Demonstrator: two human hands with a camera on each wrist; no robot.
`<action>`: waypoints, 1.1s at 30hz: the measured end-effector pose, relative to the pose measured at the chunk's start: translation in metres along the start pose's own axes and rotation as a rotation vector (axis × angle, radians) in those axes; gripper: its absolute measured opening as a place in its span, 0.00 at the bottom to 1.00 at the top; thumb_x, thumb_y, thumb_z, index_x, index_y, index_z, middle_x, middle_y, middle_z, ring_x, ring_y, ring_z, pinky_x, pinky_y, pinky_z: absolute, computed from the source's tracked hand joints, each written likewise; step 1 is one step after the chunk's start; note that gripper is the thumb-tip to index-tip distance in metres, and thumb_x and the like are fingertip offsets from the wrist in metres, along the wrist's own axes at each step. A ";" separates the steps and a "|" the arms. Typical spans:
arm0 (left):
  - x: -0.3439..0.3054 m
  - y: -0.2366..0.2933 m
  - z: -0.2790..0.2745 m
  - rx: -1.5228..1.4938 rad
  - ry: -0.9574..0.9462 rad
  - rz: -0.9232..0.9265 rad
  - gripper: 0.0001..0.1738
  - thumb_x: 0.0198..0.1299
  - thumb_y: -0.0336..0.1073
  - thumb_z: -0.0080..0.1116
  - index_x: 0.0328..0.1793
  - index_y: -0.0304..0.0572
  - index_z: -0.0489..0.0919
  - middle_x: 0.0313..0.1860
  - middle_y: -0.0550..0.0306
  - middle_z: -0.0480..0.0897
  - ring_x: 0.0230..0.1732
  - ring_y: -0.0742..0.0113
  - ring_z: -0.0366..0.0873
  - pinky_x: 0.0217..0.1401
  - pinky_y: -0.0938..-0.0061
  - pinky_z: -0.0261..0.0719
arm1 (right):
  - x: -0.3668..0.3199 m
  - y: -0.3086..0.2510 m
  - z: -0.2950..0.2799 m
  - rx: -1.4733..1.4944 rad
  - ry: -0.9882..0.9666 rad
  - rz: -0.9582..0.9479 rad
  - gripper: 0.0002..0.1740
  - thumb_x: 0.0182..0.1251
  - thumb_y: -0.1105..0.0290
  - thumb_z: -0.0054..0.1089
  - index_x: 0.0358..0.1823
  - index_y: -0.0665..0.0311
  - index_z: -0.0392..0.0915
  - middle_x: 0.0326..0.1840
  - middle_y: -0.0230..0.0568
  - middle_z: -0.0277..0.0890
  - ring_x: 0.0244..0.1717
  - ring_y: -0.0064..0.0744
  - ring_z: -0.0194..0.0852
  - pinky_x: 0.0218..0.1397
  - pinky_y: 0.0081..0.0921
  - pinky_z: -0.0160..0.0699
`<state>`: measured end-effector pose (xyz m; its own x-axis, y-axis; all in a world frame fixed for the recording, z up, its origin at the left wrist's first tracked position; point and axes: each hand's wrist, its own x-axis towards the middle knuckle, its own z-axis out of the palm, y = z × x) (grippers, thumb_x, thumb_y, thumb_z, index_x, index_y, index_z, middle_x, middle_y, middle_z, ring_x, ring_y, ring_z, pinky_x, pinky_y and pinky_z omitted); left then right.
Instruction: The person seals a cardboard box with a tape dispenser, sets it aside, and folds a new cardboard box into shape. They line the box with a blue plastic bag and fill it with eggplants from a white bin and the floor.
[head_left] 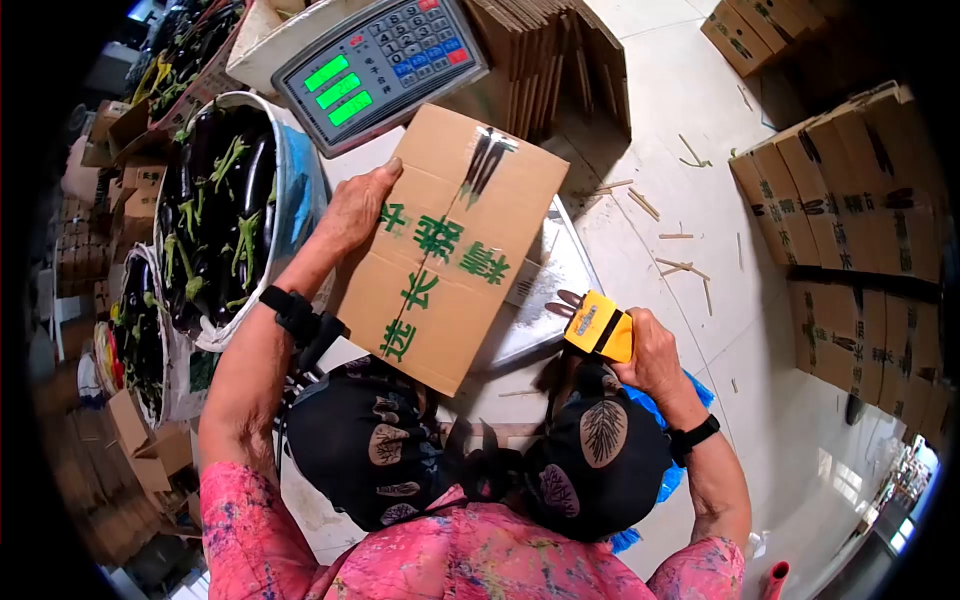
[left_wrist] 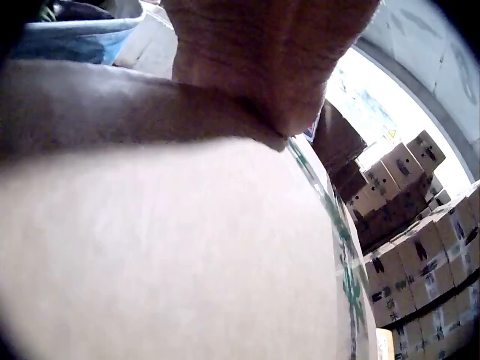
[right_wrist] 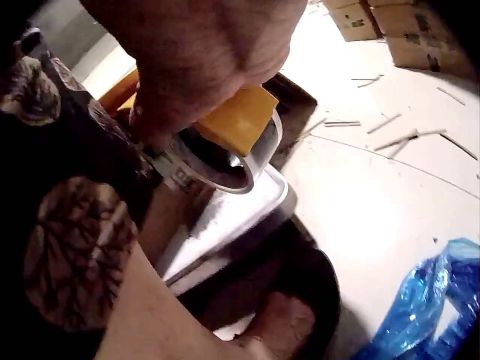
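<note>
A closed cardboard box [head_left: 450, 250] with green printed characters and a dark eggplant picture sits tilted in front of the person. My left hand [head_left: 362, 205] grips its left edge; in the left wrist view that hand [left_wrist: 262, 60] bends over the edge of the pale cardboard. To the right of the box, my right hand [head_left: 652, 350] holds a yellow tape dispenser [head_left: 603, 328]. The right wrist view shows its tape roll [right_wrist: 259, 154] below the hand [right_wrist: 210, 52]. A pale metal scale platform [head_left: 555, 270] shows beneath and beside the box.
A digital scale display [head_left: 375, 65] with green readouts stands beyond the box. Eggplants fill a white-and-blue container [head_left: 290, 170] at left. Flattened cardboard [head_left: 545, 50] stands at the back. Stacked boxes [head_left: 840, 190] line the right side. Blue plastic [right_wrist: 424, 300] and straw bits lie on the floor.
</note>
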<state>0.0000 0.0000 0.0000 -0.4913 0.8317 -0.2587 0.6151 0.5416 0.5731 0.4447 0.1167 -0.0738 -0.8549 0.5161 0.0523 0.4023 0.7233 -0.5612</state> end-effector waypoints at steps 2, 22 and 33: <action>-0.002 -0.002 -0.001 -0.027 -0.021 -0.019 0.39 0.75 0.63 0.29 0.54 0.31 0.78 0.46 0.26 0.81 0.54 0.28 0.75 0.59 0.53 0.70 | -0.021 0.008 0.007 -0.020 -0.003 0.036 0.31 0.45 0.65 0.71 0.50 0.66 0.67 0.37 0.53 0.73 0.38 0.58 0.78 0.39 0.42 0.80; 0.001 0.013 0.006 -0.590 -0.182 0.036 0.39 0.74 0.61 0.40 0.74 0.33 0.66 0.66 0.52 0.74 0.66 0.66 0.69 0.71 0.70 0.63 | 0.118 -0.038 0.073 -0.383 -0.227 0.105 0.12 0.56 0.69 0.60 0.40 0.66 0.73 0.27 0.42 0.80 0.30 0.43 0.84 0.31 0.41 0.82; -0.053 0.114 0.071 0.254 -0.232 0.613 0.52 0.61 0.65 0.57 0.84 0.52 0.49 0.82 0.39 0.48 0.82 0.40 0.45 0.79 0.47 0.47 | 0.022 0.011 -0.152 0.495 -0.211 0.819 0.28 0.55 0.51 0.71 0.46 0.65 0.74 0.34 0.30 0.70 0.37 0.21 0.66 0.41 0.22 0.68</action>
<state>0.1405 0.0263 0.0236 0.1170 0.9855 -0.1225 0.8779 -0.0449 0.4768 0.4798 0.2053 0.0467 -0.4331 0.6451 -0.6295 0.7553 -0.1213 -0.6440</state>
